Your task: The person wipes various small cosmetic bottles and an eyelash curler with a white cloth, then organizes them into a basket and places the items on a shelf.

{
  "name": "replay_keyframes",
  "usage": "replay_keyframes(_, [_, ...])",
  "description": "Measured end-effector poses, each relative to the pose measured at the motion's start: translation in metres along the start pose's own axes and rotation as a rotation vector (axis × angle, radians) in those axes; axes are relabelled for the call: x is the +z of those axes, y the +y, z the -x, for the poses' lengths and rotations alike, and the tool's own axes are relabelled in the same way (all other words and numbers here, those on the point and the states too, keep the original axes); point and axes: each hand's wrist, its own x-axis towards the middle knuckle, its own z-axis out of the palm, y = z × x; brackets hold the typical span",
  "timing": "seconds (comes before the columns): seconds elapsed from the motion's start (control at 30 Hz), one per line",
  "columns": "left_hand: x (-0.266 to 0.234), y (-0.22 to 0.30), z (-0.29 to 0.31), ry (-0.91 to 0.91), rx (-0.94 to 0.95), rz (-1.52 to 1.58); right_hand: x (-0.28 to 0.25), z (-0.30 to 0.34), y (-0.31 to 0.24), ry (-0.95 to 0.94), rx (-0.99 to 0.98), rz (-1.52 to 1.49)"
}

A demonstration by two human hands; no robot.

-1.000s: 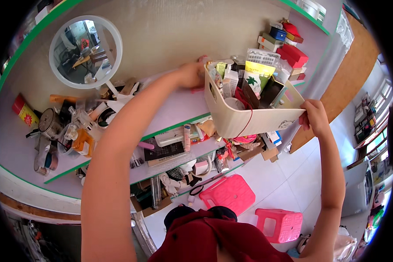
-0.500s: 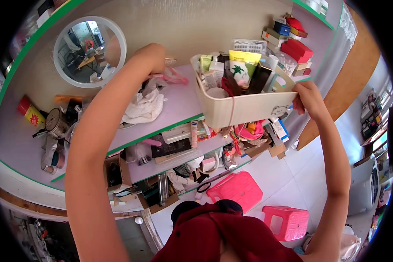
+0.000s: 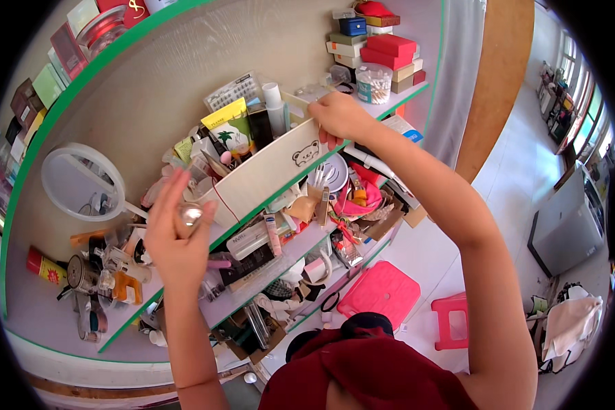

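A cream plastic bin (image 3: 266,174) with a bear face on its front sits on the shelf, packed with toiletries. A yellow and green tube (image 3: 231,130) with a palm picture stands up in it, beside a white bottle (image 3: 275,109). My right hand (image 3: 338,117) grips the bin's right corner, fingers bent over the rim. At the bin's left end is my left hand (image 3: 174,236), its fingers curved round a small round shiny object (image 3: 190,214). What kind of thing it is I cannot tell. The palm hides part of it.
A round white mirror (image 3: 82,181) stands at the left, with bottles and jars before it. Stacked small boxes (image 3: 388,51) and a tub of cotton swabs (image 3: 374,83) are at the right. Cluttered lower shelves lie below; a pink stool (image 3: 381,294) is on the floor.
The view has turned to the right. The bin, raised and further out before, is now back against the shelf. My left hand has come forward from the pink item and now holds the round shiny object.
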Motion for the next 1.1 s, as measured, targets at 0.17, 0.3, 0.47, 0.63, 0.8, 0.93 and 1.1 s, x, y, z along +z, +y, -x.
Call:
replay_keyframes(0.17, [0.023, -0.002, 0.02, -0.112, -0.238, 0.171, -0.052, -0.026, 0.041, 0.206, -0.129, 0.099])
replay_keyframes(0.3, [0.041, 0.005, 0.017, -0.019, -0.214, 0.088, -0.036, -0.068, 0.086, 0.349, -0.295, 0.51])
replay_keyframes(0.47, [0.053, -0.003, 0.014, -0.004, -0.202, 0.064, -0.012, -0.102, 0.091, 0.265, -0.299, 0.424])
replay_keyframes(0.63, [0.067, -0.018, 0.0, 0.001, -0.221, 0.014, 0.014, -0.122, 0.094, 0.226, -0.294, 0.203])
replay_keyframes(0.8, [0.079, -0.03, -0.006, -0.045, -0.282, 0.035, 0.028, -0.134, 0.116, 0.26, -0.309, 0.167])
replay_keyframes(0.93, [0.083, -0.031, -0.008, -0.034, -0.285, 0.063, 0.015, -0.134, 0.111, 0.302, -0.372, 0.1])
replay_keyframes(1.1, [0.093, -0.037, -0.008, -0.022, -0.209, 0.064, -0.012, -0.1, 0.127, 0.484, -0.507, 0.364])
